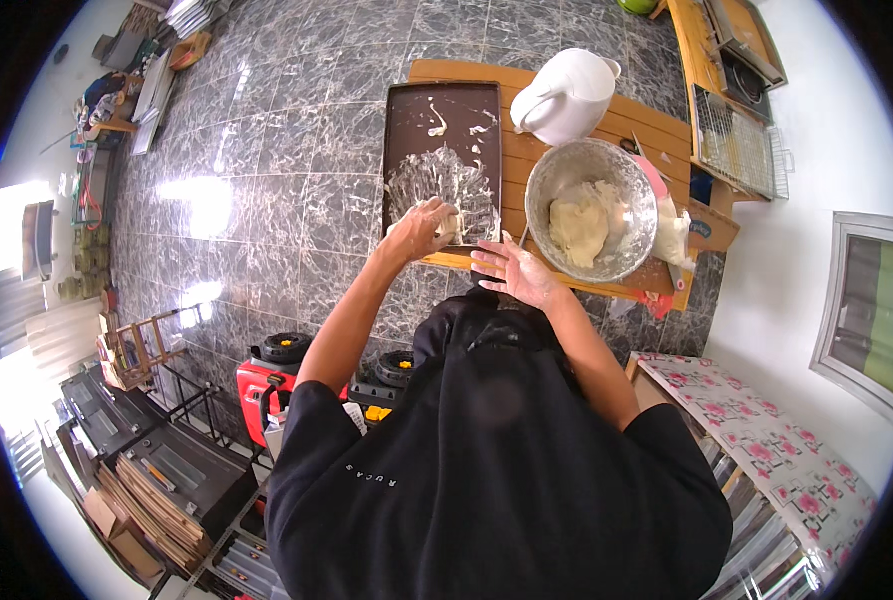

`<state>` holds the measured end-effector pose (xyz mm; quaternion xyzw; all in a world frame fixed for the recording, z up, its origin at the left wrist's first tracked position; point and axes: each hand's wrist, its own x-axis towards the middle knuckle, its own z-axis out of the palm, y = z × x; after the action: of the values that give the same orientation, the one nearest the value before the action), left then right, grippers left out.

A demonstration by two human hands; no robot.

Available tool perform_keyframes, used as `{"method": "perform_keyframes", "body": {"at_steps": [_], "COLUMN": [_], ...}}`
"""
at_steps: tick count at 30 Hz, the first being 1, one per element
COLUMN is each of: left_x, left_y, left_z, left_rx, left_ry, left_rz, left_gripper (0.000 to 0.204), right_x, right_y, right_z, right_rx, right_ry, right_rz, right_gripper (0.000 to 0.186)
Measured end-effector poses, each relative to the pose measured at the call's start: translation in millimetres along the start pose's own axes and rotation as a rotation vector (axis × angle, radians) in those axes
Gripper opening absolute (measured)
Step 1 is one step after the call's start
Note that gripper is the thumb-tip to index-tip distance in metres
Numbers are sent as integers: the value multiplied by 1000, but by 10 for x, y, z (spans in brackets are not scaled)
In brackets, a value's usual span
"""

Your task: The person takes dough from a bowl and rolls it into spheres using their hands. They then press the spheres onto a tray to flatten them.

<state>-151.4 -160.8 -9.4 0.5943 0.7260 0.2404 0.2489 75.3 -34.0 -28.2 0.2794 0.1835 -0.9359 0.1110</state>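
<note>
A dark rectangular baking tray (pixel 400 130) lies at the left of the slatted wooden table. White greasy smears (pixel 436 175) cover its nearer half, with a few pale dabs farther up. At the tray's near end my left hand (pixel 421 230) is curled over a pale lump of dough (pixel 449 228), pressing it against the tray. My right hand (pixel 521 275), dusted white, hovers by the tray's near right corner with fingers spread and nothing in it. To its right stands a metal bowl (pixel 638 232) holding a pale mass of dough (pixel 578 228).
Behind the bowl stands a white jug (pixel 569 100) on the wooden table (pixel 526 185). A whitish bag (pixel 673 237) and a red scrap (pixel 656 303) lie at the bowl's right. A red-and-black machine (pixel 256 395) stands on the floor left of me; a flower-patterned surface (pixel 756 440) is at right.
</note>
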Motion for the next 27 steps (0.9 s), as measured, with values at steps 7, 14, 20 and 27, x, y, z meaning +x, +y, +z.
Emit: {"method": "perform_keyframes", "body": {"at_steps": [7, 14, 20, 27], "left_x": [61, -26, -34, 17], "left_y": [-290, -250, -166, -365], "left_z": [235, 253, 211, 49], "left_rx": [114, 226, 132, 10], "left_ry": [-100, -164, -175, 20], "left_rz": [47, 19, -104, -89], "left_gripper": [34, 37, 35, 23], "right_x": [-124, -156, -98, 9], "right_y": [10, 9, 0, 97], "right_z": [-73, -114, -129, 76], "right_rx": [21, 25, 14, -554], "right_ry": [57, 88, 92, 337], "right_rz": [-52, -70, -72, -288], "right_gripper": [54, 53, 53, 50]}}
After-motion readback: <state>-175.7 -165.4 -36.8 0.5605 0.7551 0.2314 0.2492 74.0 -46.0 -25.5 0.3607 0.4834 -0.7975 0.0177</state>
